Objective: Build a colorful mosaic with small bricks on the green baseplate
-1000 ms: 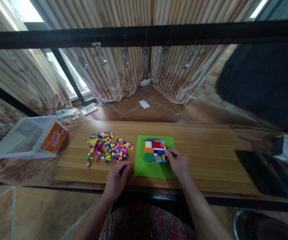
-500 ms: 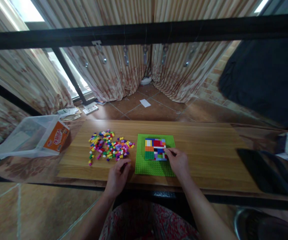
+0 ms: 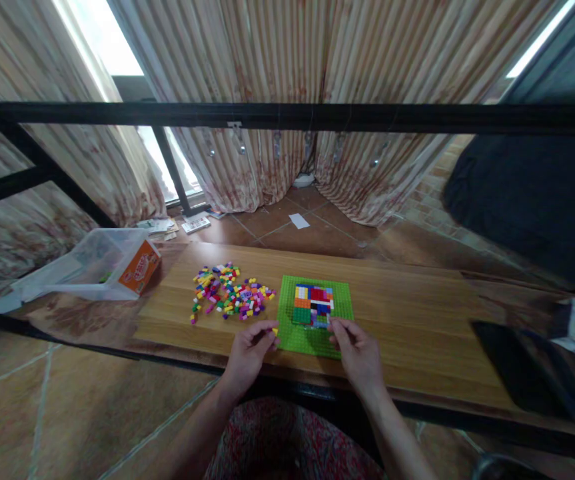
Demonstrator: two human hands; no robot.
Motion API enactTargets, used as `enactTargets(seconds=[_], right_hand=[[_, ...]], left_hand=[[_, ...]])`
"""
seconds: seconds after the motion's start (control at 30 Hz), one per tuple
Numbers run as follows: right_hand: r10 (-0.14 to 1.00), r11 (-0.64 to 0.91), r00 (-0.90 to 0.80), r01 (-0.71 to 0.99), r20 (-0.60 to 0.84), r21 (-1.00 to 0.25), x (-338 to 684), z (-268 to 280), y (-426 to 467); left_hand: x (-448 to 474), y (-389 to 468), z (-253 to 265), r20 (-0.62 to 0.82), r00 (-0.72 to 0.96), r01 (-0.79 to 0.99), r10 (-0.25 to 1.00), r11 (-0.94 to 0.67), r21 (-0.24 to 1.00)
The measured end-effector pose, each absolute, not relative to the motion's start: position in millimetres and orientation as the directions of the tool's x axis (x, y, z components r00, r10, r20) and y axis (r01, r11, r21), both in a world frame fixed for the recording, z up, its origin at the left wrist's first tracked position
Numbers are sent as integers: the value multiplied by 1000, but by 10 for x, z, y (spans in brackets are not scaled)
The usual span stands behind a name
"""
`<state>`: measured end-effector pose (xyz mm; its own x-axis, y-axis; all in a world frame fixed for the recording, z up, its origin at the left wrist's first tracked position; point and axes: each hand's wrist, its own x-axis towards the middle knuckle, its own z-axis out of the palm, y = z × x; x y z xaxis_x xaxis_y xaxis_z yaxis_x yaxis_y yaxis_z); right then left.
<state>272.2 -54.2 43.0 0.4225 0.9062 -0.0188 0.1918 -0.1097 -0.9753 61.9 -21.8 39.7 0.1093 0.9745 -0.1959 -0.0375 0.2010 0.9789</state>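
Observation:
A green studded baseplate [image 3: 287,343] lies on the wooden table, with a block of colourful toy bricks [image 3: 302,303] built up on it. At the plate's left edge, my left hand [image 3: 251,348] is closed in a pinch, and a small yellow toy brick [image 3: 274,331] shows at its fingertips. My right hand [image 3: 360,350] is closed over the plate's right part, fingertips by the near right corner of the built block. Whatever those fingers hold, if anything, is hidden. Left of the plate spreads a loose pile of toy bricks [image 3: 227,293] in many colours.
A clear plastic bin [image 3: 87,267] with an orange label stands left of the wooden table [image 3: 407,320]. A black flat object [image 3: 512,367] lies at the table's right end. Beyond the table a dark metal bar [image 3: 287,117] crosses before the curtains [image 3: 267,60].
My right hand has drawn back from the right side of the built block towards its near corner. My left hand has moved closer to the plate's edge. The head view has shifted.

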Motion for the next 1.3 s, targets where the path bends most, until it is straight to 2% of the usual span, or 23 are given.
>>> enactTargets(seconds=[0.1, 0.2, 0.37, 0.47, 0.57, 0.77, 0.83, 0.93, 1.1, 1.2, 1.3], right_hand=[[954, -87, 297, 133, -44, -987, 2479, 580, -652], [976, -83, 210, 133, -54, -988, 2338, 664, -699], [995, -29, 101, 115, -17, -993, 2314, 696, -709], [999, -10, 50, 104, -5, -994, 2345, 698, -724], [999, -16, 53, 129, -9, -992, 2373, 706, -754], [1000, -24, 17, 134, -22, -991, 2410, 677, -812], [999, -35, 27, 130, -32, -991, 2437, 644, -822], [991, -59, 123, 101, -46, -993, 2519, 588, -818], [958, -86, 280, 76, -62, -993, 2756, 477, -753], [942, -87, 334, 163, -28, -983, 2870, 429, -704], [928, -14, 359, 309, 103, -951, 2867, 436, -662]], left_hand=[[745, -296, 601, -214, 163, -113, 963, 233, 966], [800, -345, 712, -179, 222, -108, 958, 207, 972], [819, -385, 781, 4, 334, 61, 942, -26, 998], [829, -397, 820, 4, 373, 165, 928, -71, 984], [841, -403, 834, -80, 385, 129, 919, 32, 991], [830, -381, 839, -349, 431, -69, 832, 416, 907], [818, -361, 843, -380, 406, -105, 831, 455, 884], [792, -312, 809, -377, 305, -115, 874, 427, 897], [695, -181, 629, -322, 171, -15, 931, 330, 944], [668, -142, 553, -288, 154, 57, 945, 283, 958], [731, -187, 555, -319, 230, 62, 919, 314, 948]])
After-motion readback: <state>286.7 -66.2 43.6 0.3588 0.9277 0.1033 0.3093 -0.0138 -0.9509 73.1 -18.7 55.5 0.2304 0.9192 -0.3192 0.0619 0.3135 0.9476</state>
